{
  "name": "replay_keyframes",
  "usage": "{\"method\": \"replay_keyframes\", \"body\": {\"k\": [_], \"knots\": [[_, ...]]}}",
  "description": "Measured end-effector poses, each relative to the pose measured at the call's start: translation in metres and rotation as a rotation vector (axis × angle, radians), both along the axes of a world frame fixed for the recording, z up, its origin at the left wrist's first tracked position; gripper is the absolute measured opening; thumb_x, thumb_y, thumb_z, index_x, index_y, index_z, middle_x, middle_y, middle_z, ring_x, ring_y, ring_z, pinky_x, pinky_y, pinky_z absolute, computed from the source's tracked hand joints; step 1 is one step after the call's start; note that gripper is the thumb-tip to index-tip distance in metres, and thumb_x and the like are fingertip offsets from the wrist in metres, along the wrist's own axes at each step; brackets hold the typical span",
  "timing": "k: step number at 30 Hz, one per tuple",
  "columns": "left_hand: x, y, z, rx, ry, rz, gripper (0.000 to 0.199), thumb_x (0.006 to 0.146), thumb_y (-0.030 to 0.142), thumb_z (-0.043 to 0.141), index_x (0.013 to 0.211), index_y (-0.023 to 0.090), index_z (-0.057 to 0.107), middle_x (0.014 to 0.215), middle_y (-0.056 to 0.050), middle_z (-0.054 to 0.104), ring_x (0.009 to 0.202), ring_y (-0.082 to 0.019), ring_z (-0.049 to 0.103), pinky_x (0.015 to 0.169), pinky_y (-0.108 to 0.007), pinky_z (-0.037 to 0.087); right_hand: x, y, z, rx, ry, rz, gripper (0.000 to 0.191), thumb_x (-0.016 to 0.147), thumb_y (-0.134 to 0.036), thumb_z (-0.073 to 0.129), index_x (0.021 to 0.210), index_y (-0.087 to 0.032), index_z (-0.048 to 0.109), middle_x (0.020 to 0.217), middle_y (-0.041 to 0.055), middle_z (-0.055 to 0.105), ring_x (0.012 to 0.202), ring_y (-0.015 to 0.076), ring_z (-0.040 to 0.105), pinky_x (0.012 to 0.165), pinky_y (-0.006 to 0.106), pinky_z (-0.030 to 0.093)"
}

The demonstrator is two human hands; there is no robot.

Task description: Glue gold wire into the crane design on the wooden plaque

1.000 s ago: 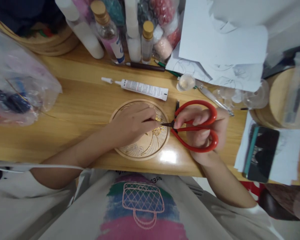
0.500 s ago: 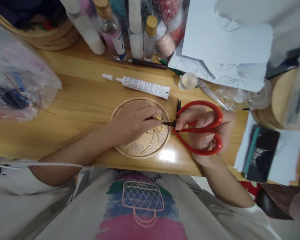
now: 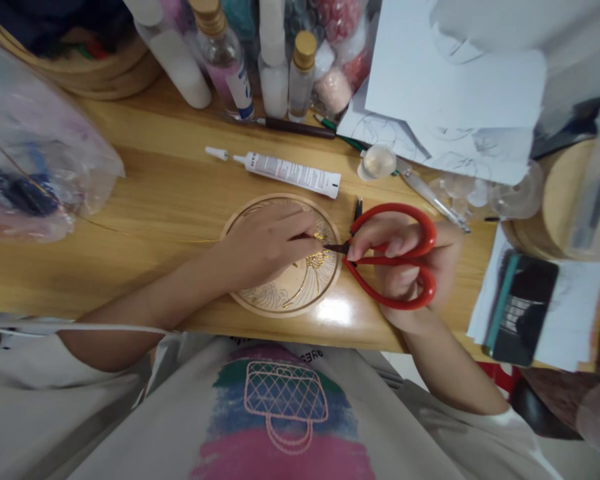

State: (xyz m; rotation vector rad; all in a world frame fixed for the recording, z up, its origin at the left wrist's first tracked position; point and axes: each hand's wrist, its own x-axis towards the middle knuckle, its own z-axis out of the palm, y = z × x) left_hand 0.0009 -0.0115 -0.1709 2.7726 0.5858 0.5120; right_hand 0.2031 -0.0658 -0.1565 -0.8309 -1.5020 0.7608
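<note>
As the right hand [image 3: 400,239] grips red-handled, dark-bladed scissors [image 3: 377,261], long axis crosswise, tip leftward, left hand [image 3: 273,243] overlies round pale-wood disc [image 3: 280,300]; left grip cannot be told.

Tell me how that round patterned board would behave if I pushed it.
The round board likely slides rather than tips, since it lies flat on the glossy table. It looks stiff, judging by its even, unbent rim. The left hand over it might hold it back, if weight rests there.
</note>
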Motion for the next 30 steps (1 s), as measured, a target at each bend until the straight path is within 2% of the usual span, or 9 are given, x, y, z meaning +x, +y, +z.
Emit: {"method": "replay_keyframes", "body": {"k": [3,9,14,20,23,27,29,30], "knots": [[-0.001,0.0,-0.001,0.029,-0.029,0.003,0.036,0.103,0.019,0.039,0.091,0.02,0.072,0.087,-0.004,0.067,0.082,-0.019,0.052,0.077,-0.033,0.039,-0.001,0.0,0.002,-0.005,0.008,0.021,0.013,0.097,-0.038,0.057,0.092,-0.027,0.052,0.075,-0.001,0.064,0.065,0.0147,0.061,0.063,0.033,0.051],[-0.001,0.001,-0.001,-0.001,0.025,0.011,0.036,0.103,0.022,0.038,0.091,0.023,0.072,0.088,-0.004,0.066,0.081,-0.02,0.054,0.077,-0.034,0.04,0.0,-0.003,0.003,-0.006,-0.023,0.023,0.009,0.096,-0.035,0.059,0.094,-0.027,0.054,0.077,-0.0011,0.068,0.068,0.0171,0.061,0.068,0.037,0.052],[0.0,0.001,0.0,0.039,0.039,0.005,0.039,0.104,0.021,0.036,0.091,0.021,0.073,0.087,-0.004,0.066,0.08,-0.02,0.054,0.076,-0.033,0.039,0.0,-0.004,-0.005,0.032,-0.057,-0.053,0.009,0.094,-0.035,0.063,0.098,-0.028,0.058,0.079,-0.0014,0.072,0.073,0.0191,0.065,0.075,0.041,0.054],[0.001,0.001,-0.001,0.126,0.01,-0.004,0.042,0.106,0.022,0.033,0.094,0.019,0.074,0.084,-0.004,0.066,0.081,-0.02,0.052,0.077,-0.032,0.039,-0.007,-0.001,-0.004,0.093,-0.059,-0.087,0.005,0.096,-0.028,0.056,0.102,-0.028,0.057,0.077,-0.0023,0.069,0.069,0.0176,0.063,0.069,0.038,0.052],[-0.002,0.001,0.009,0.185,-0.037,0.012,0.035,0.105,0.021,0.037,0.1,0.017,0.072,0.093,-0.005,0.071,0.089,-0.019,0.057,0.081,-0.032,0.042,-0.012,0.003,0.007,0.104,-0.07,-0.109,0.004,0.097,-0.027,0.055,0.101,-0.027,0.056,0.075,-0.0023,0.067,0.068,0.017,0.062,0.067,0.037,0.051],[-0.01,-0.003,0.033,0.225,-0.097,0.113,0.025,0.103,0.017,0.043,0.105,0.018,0.068,0.103,-0.005,0.073,0.095,-0.019,0.061,0.083,-0.033,0.044,-0.018,0.012,0.03,0.071,-0.128,-0.174,0.008,0.099,-0.033,0.054,0.095,-0.027,0.053,0.074,-0.0022,0.064,0.066,0.0157,0.061,0.065,0.034,0.05],[-0.012,-0.011,0.042,0.185,-0.217,0.191,0.021,0.101,0.016,0.048,0.102,0.017,0.068,0.099,-0.005,0.073,0.093,-0.019,0.063,0.083,-0.033,0.046,-0.021,0.016,0.04,0.077,-0.145,-0.19,0.009,0.1,-0.033,0.054,0.093,-0.027,0.052,0.074,-0.0027,0.064,0.067,0.0149,0.061,0.066,0.033,0.051],[-0.012,-0.016,0.044,0.11,-0.274,0.234,0.019,0.1,0.015,0.049,0.1,0.016,0.068,0.097,-0.005,0.073,0.091,-0.018,0.064,0.083,-0.032,0.048,-0.023,0.018,0.044,0.088,-0.139,-0.194,0.009,0.1,-0.032,0.054,0.093,-0.027,0.051,0.074,-0.0032,0.064,0.066,0.0142,0.06,0.066,0.033,0.051]]}}
